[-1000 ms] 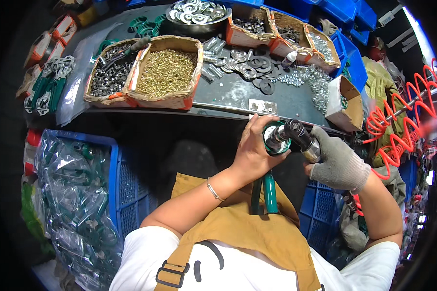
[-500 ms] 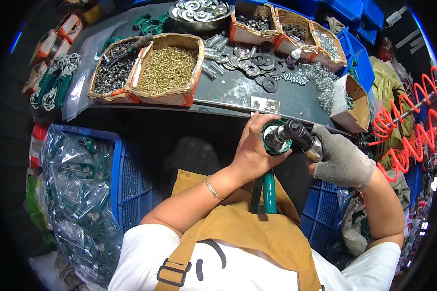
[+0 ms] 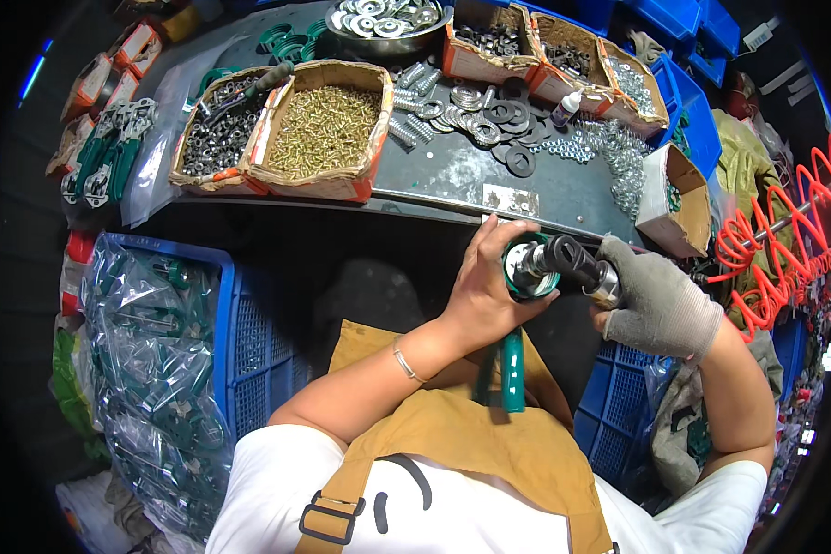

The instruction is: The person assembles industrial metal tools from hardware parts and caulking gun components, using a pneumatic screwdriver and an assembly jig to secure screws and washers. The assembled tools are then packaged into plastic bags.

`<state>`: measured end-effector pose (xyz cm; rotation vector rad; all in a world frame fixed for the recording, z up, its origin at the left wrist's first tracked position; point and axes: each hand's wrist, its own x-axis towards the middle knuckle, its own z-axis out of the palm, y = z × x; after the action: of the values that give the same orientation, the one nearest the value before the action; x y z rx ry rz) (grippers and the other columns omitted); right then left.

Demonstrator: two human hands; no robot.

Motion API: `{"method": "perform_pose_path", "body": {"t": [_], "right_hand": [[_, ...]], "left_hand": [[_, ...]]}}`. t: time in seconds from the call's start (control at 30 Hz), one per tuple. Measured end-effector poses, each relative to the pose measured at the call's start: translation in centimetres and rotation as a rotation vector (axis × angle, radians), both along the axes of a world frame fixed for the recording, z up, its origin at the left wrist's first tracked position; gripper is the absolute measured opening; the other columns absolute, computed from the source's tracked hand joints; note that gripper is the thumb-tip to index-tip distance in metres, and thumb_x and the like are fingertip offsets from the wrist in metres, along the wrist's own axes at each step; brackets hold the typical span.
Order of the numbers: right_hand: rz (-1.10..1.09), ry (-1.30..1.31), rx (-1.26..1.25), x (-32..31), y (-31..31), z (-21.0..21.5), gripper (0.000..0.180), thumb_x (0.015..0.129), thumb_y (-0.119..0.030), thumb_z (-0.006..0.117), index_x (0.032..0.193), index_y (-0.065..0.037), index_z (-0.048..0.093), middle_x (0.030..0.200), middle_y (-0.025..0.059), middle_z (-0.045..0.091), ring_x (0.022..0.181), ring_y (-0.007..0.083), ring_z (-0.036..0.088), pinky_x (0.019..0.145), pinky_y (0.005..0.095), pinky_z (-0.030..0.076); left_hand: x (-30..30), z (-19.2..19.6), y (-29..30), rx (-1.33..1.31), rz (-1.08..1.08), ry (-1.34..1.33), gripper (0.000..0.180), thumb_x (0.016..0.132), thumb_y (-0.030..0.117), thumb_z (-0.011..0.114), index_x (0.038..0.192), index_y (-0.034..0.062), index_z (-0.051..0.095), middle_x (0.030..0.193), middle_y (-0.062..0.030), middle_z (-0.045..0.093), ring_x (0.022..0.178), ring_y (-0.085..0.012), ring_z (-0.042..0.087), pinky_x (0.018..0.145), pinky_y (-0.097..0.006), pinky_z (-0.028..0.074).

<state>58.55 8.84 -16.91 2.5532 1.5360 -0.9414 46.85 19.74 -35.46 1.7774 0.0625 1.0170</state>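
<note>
My bare left hand (image 3: 486, 286) is wrapped round the round green head of a green-handled tool (image 3: 514, 369), whose handles hang down toward my apron. In my gloved right hand (image 3: 665, 300) is an air ratchet wrench (image 3: 577, 258), black at the head with a silver collar. Its socket end points into the round head and meets the metal fitting at the centre. The palm side of the right hand and part of the wrench body are hidden by the glove.
Ahead, the metal bench (image 3: 443, 171) carries a carton of brass-coloured screws (image 3: 328, 125), a carton of dark nuts (image 3: 217, 138), springs and washers (image 3: 517, 162). A blue crate (image 3: 226, 323) of bagged green tools stands left. A red coiled hose (image 3: 752, 231) hangs right.
The wrench and both hands have shifted very slightly to the right and down in the picture, along with the whole bench. Both hands keep their hold.
</note>
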Motion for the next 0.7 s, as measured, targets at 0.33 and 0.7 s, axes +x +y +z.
{"method": "perform_pose_path", "body": {"t": [0.33,0.7], "right_hand": [[0.016,0.122,-0.086,1.4,0.6,0.2,0.048,0.071,-0.021,0.07,0.107,-0.002,0.047,0.077,0.021,0.063,0.079,0.0385,0.063,0.068,0.0444,0.049],[0.049,0.245,-0.249,2.2,1.9,0.8,0.055,0.072,-0.03,0.07,0.11,0.0,0.043,0.072,0.0189,0.063,0.073,0.0392,0.063,0.064,0.0458,0.049]], "left_hand": [[1.3,6.1,8.3,0.296,-0.673,0.36,0.092,0.057,0.015,0.081,0.135,0.0037,0.035,0.128,-0.018,0.045,0.121,-0.0324,0.045,0.103,-0.041,0.036],[1.4,3.0,5.1,0.237,-0.411,0.18,0.065,0.058,0.015,0.079,0.114,0.0047,0.047,0.109,-0.0148,0.057,0.1,-0.0341,0.057,0.09,-0.043,0.044]]}}
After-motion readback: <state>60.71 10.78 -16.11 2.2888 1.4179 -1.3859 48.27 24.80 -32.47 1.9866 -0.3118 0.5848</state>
